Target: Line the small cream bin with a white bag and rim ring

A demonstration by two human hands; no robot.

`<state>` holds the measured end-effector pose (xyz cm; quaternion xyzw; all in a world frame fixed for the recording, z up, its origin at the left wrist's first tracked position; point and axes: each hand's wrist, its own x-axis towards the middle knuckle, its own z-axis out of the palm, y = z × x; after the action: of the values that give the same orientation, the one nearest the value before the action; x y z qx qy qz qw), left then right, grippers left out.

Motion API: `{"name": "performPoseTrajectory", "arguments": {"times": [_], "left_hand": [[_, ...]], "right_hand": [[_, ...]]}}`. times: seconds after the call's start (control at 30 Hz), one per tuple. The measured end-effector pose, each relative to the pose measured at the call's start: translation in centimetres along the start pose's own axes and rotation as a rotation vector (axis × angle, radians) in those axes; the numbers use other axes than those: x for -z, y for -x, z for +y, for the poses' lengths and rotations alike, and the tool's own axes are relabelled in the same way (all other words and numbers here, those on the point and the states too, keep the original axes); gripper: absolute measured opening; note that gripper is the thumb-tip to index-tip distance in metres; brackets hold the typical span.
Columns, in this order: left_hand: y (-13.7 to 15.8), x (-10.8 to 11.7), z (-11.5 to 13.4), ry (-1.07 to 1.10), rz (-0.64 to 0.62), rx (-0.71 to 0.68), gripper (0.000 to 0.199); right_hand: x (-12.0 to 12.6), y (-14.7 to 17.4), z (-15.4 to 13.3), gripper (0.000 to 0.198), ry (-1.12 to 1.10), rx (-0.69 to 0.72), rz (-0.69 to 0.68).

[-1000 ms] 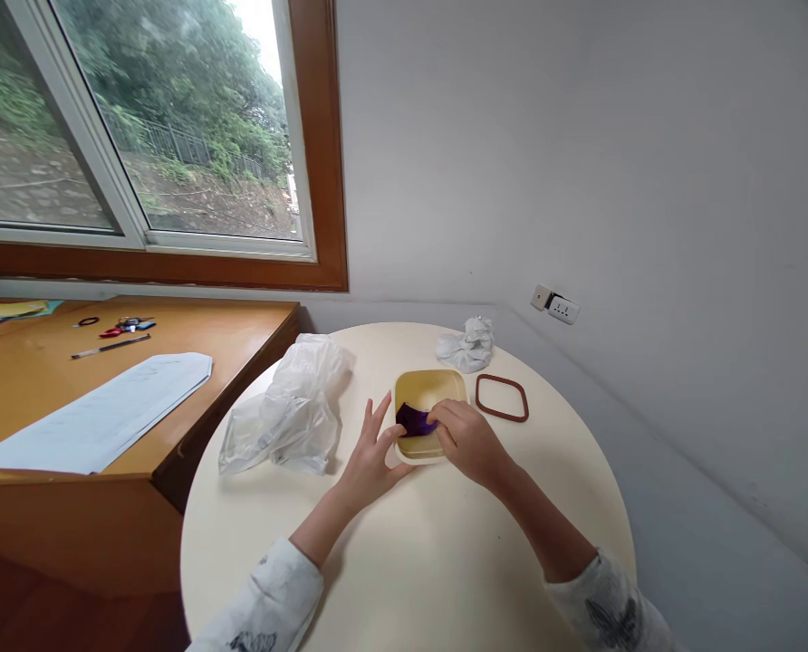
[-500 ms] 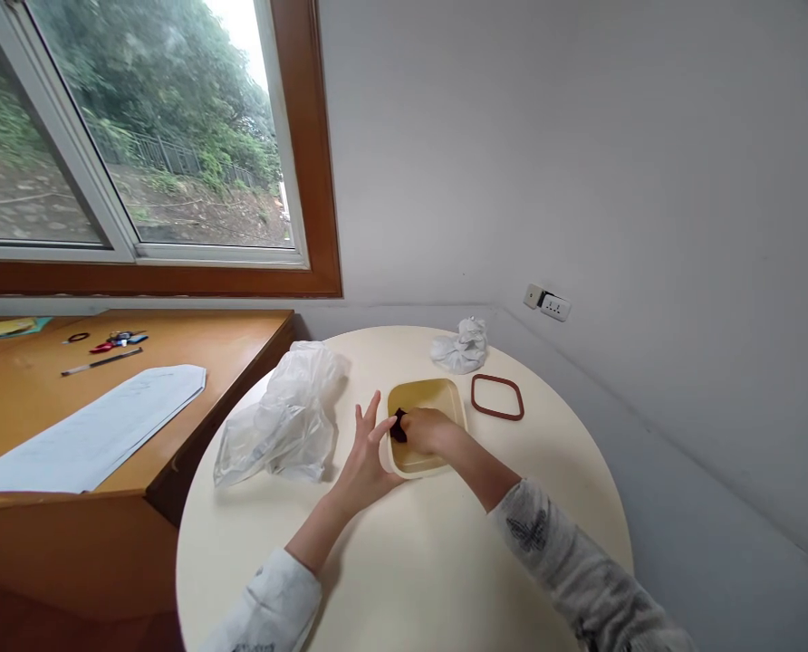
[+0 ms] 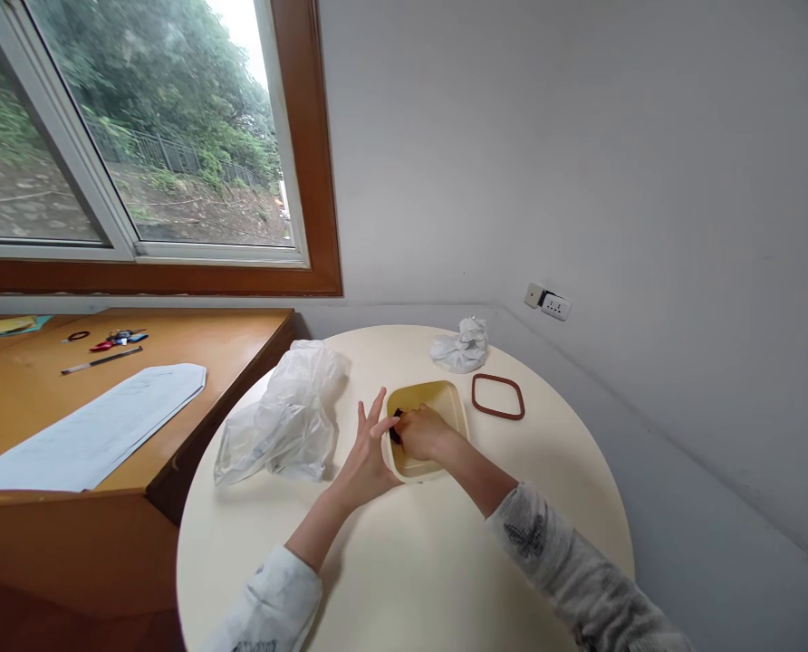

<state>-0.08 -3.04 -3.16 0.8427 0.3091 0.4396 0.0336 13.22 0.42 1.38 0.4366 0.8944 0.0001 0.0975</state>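
A pale yellow, rounded-rectangular plastic container (image 3: 445,398) sits on the round table. My left hand (image 3: 363,462) grips its left side and near corner, with a couple of fingers sticking up beside the rim. Inside the container, my right hand (image 3: 426,433) has its fingers closed and pressed on a dark, soft-looking piece (image 3: 396,427) against the left inner wall. Most of that dark piece is hidden by my fingers, so its kind cannot be made out. To the right of the container lies a reddish-brown ring-shaped frame (image 3: 497,397), perhaps a seal.
A crumpled clear plastic bag (image 3: 285,417) lies left on the round table (image 3: 404,561); a smaller knotted white bag (image 3: 462,349) is at the back. A wooden desk (image 3: 241,335) on the left bears papers (image 3: 98,430), a pen (image 3: 101,360) and small items. A wall stands behind.
My right hand has shifted slightly left within the container and covers more of the dark piece. The container's near edge has moved slightly. My left hand stays on its side.
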Motion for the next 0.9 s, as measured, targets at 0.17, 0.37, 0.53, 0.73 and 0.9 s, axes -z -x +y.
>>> {"name": "performPoseTrajectory", "arguments": {"times": [0.17,0.37,0.53,0.73,0.9], "left_hand": [[-0.01,-0.06,-0.11,0.007,0.018,-0.017,0.087],[-0.08,-0.04,0.00,0.021,0.015,-0.007,0.085],[-0.08,-0.09,-0.04,0.041,0.039,0.015,0.087],[0.03,-0.04,-0.19,0.070,0.068,0.046,0.086],[0.12,-0.14,-0.39,0.083,0.060,0.047,0.086]], "right_hand": [[-0.33,-0.14,0.05,0.027,0.011,0.002,0.002],[-0.32,-0.07,-0.04,0.026,-0.004,-0.018,-0.016],[0.10,0.03,-0.09,0.024,-0.052,-0.044,-0.064],[0.05,-0.26,0.11,0.022,-0.124,-0.037,-0.151],[-0.46,-0.27,0.22,0.037,-0.135,-0.017,-0.084]]}}
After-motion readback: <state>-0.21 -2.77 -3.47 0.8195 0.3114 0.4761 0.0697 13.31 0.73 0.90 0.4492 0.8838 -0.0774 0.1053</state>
